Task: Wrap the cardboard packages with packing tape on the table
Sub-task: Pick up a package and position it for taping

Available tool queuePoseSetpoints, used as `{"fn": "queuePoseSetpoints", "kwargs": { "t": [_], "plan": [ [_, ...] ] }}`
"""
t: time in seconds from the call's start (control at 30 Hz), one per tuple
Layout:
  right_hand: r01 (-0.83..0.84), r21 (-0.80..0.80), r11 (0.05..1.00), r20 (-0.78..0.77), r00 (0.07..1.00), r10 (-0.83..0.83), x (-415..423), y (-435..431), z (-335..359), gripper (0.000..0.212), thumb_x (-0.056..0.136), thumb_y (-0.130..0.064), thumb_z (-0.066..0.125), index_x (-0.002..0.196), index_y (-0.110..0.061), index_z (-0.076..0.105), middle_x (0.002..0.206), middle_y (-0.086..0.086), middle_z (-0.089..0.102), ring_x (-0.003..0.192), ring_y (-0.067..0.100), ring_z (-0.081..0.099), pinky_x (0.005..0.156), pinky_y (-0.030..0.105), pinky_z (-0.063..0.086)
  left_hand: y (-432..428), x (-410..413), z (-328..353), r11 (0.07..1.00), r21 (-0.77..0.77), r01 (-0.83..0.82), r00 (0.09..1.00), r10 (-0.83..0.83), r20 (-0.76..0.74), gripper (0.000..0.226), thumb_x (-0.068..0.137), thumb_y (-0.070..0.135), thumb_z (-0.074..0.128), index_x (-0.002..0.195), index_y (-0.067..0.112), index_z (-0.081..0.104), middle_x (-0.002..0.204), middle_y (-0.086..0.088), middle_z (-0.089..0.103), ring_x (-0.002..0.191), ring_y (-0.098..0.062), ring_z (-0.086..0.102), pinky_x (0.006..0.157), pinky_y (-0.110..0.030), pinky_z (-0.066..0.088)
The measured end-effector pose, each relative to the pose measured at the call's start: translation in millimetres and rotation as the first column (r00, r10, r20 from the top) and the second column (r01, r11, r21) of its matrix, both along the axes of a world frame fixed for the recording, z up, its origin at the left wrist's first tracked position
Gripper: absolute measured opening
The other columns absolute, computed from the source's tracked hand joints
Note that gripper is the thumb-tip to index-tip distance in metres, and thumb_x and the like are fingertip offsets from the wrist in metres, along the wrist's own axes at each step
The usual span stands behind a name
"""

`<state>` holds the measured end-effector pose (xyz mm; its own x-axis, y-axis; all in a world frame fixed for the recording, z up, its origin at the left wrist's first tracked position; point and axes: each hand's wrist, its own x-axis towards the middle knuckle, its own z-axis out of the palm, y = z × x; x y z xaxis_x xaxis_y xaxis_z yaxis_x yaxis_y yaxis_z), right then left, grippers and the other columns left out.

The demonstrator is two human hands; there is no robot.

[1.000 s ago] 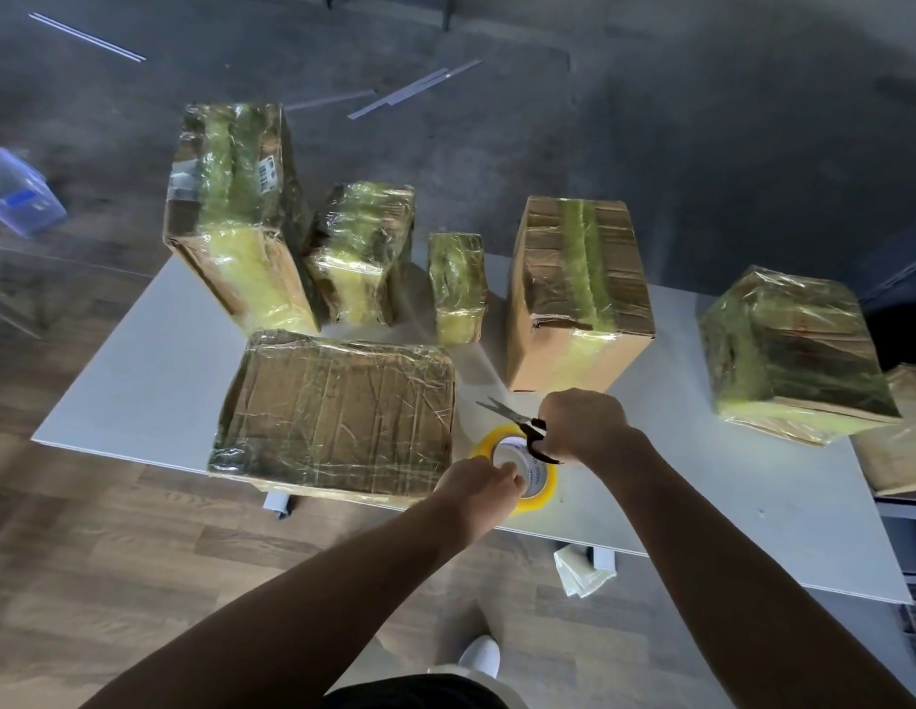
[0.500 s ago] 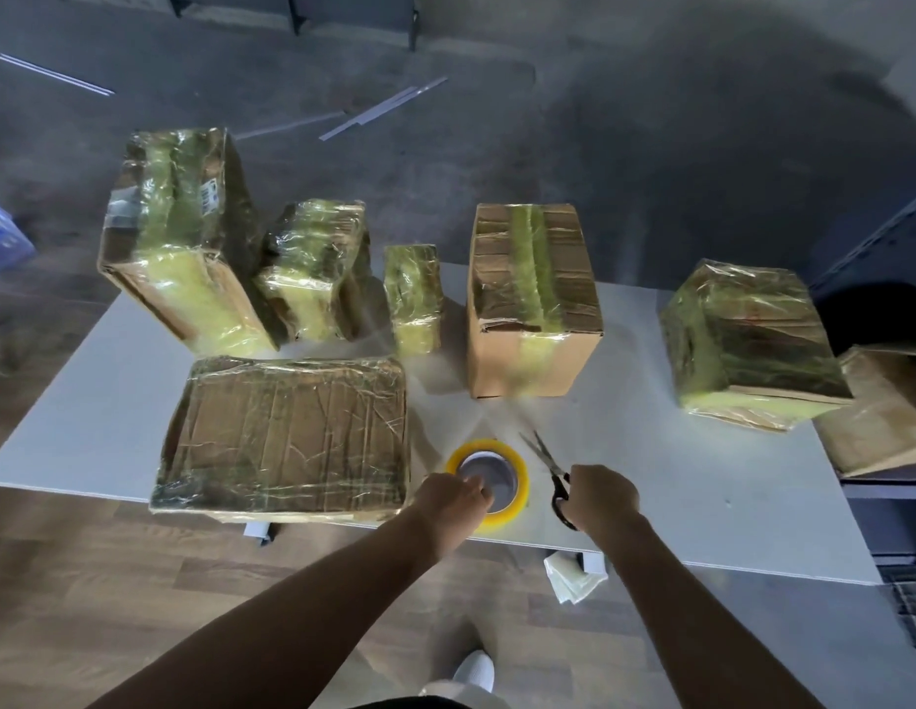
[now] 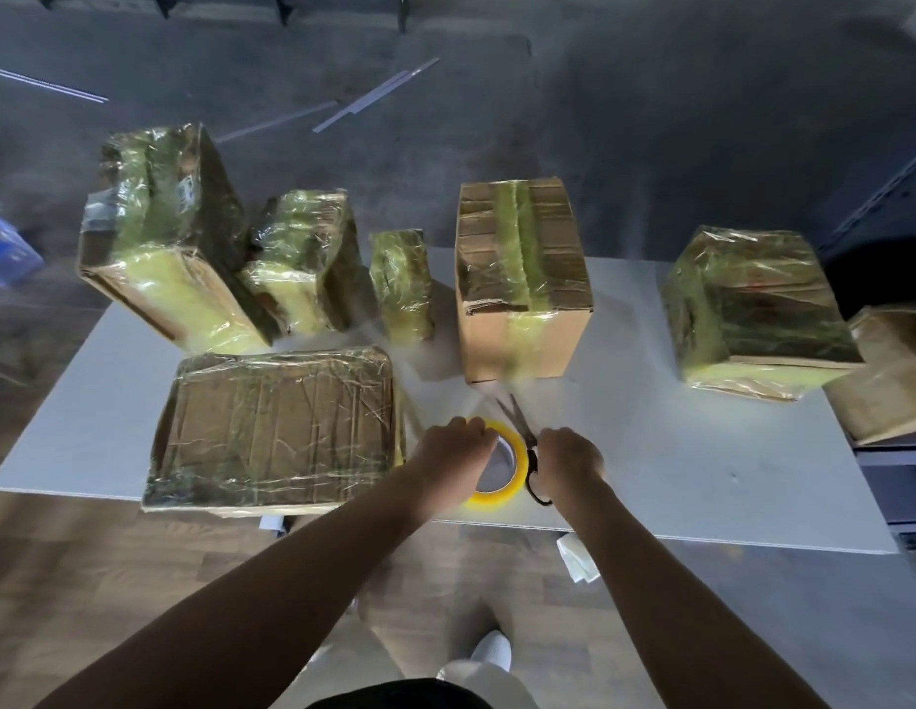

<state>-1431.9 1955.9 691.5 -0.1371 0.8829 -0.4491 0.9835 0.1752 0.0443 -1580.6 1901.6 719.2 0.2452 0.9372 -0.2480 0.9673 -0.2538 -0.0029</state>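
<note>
A yellow roll of packing tape (image 3: 515,470) lies flat near the front edge of the white table (image 3: 701,468). My left hand (image 3: 453,455) grips its left side. My right hand (image 3: 568,460) holds black-handled scissors (image 3: 522,432) just right of the roll, blades slightly apart and pointing away from me. A wide flat tape-wrapped package (image 3: 277,427) lies left of the roll. Behind the roll stands a tall cardboard box (image 3: 522,278) with a tape strip over its top.
Several more tape-wrapped packages stand along the back: a large one (image 3: 164,237), a medium one (image 3: 302,258), a small one (image 3: 402,284), and one at the right (image 3: 752,309). A plain carton (image 3: 891,371) sits past the table's right end. A blue container (image 3: 5,253) lies on the floor.
My right hand with the scissors moved from above the tape roll to its right side and down to the table. My left hand stayed on the roll.
</note>
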Motion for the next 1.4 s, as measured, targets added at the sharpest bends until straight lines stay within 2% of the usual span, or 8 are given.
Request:
{"fn": "queuePoseSetpoints", "kwargs": {
  "t": [0.4, 0.53, 0.63, 0.73, 1.0, 1.13, 1.3, 1.4],
  "plan": [
    [-0.049, 0.075, 0.996, -0.506, 0.859, 0.081, -106, 8, 17, 0.038, 0.099, -0.020, 0.036, 0.131, -0.010, 0.054, 0.127, 0.014, 0.059, 0.117, 0.027, 0.054, 0.096, 0.034, 0.042, 23, -75, 32, 0.934, 0.202, -0.293, 0.912, 0.209, 0.354, 0.032, 0.088, 0.019, 0.041, 0.110, 0.010, 0.062, 0.113, -0.011, 0.058, 0.109, -0.031, 0.049, 0.088, -0.043, 0.045],
    [0.100, -0.007, 0.995, -0.787, 0.613, -0.068, -145, 6, 18, 0.049, 0.095, -0.038, 0.028, 0.106, -0.005, 0.062, 0.106, 0.020, 0.065, 0.101, 0.033, 0.059, 0.085, 0.036, 0.043, 14, -112, 31, 0.832, 0.396, -0.389, 0.882, 0.213, 0.421, 0.036, 0.078, 0.022, 0.039, 0.100, 0.014, 0.067, 0.103, -0.008, 0.064, 0.096, -0.031, 0.059, 0.075, -0.041, 0.051],
    [0.231, -0.261, 0.937, -0.827, 0.448, -0.340, -167, 1, 25, 0.048, 0.105, -0.034, 0.025, 0.121, -0.005, 0.060, 0.120, 0.017, 0.061, 0.108, 0.026, 0.056, 0.084, 0.024, 0.036, 7, -142, 18, 0.860, 0.315, -0.402, 0.892, 0.290, 0.346, 0.036, 0.087, 0.026, 0.049, 0.119, 0.015, 0.060, 0.125, -0.011, 0.057, 0.122, -0.032, 0.049, 0.102, -0.050, 0.041],
    [0.326, -0.556, 0.765, -0.706, 0.300, -0.641, -176, -4, 17, 0.063, 0.103, -0.049, 0.020, 0.125, -0.006, 0.059, 0.121, 0.016, 0.061, 0.108, 0.024, 0.057, 0.081, 0.023, 0.036, -1, -152, 6, 0.897, 0.227, -0.378, 0.914, 0.324, 0.242, 0.052, 0.095, 0.042, 0.023, 0.135, 0.018, 0.047, 0.138, -0.012, 0.048, 0.137, -0.033, 0.034, 0.117, -0.053, 0.016],
    [0.284, -0.298, 0.912, -0.730, 0.547, -0.409, -172, -37, 23, 0.062, 0.103, -0.047, 0.014, 0.127, -0.009, 0.058, 0.122, 0.020, 0.062, 0.114, 0.035, 0.056, 0.093, 0.038, 0.045, 1, -149, 3, 0.908, 0.221, -0.355, 0.930, 0.320, 0.179, 0.050, 0.097, 0.042, 0.022, 0.138, 0.019, 0.038, 0.132, -0.008, 0.048, 0.132, -0.029, 0.035, 0.118, -0.051, 0.009],
    [0.165, -0.182, 0.969, -0.635, 0.733, -0.244, -161, -41, 25, 0.059, 0.101, -0.052, 0.021, 0.092, -0.009, 0.061, 0.088, 0.013, 0.064, 0.090, 0.033, 0.061, 0.073, 0.035, 0.045, 2, -150, 7, 0.909, 0.221, -0.354, 0.929, 0.315, 0.192, 0.049, 0.095, 0.040, 0.026, 0.136, 0.019, 0.041, 0.127, -0.008, 0.053, 0.124, -0.028, 0.042, 0.116, -0.049, 0.017],
    [0.211, -0.231, 0.950, -0.720, 0.620, -0.313, -165, -25, 33, 0.057, 0.095, -0.055, 0.042, 0.130, -0.010, 0.050, 0.113, 0.007, 0.063, 0.106, 0.028, 0.059, 0.077, 0.029, 0.043, 1, -162, 18, 0.869, 0.175, -0.463, 0.790, 0.316, 0.525, 0.043, 0.096, 0.026, 0.048, 0.136, 0.009, 0.047, 0.135, -0.012, 0.051, 0.129, -0.028, 0.042, 0.114, -0.044, 0.028],
    [0.150, -0.193, 0.970, -0.719, 0.651, -0.244, -170, -24, 30, 0.044, 0.099, -0.048, 0.040, 0.083, -0.012, 0.058, 0.068, 0.001, 0.056, 0.075, 0.025, 0.057, 0.054, 0.025, 0.033, -12, -186, 21, 0.784, 0.296, -0.545, 0.781, 0.346, 0.521, 0.044, 0.088, 0.017, 0.059, 0.130, 0.005, 0.052, 0.133, -0.017, 0.049, 0.129, -0.033, 0.042, 0.109, -0.048, 0.036]
  ]
}}
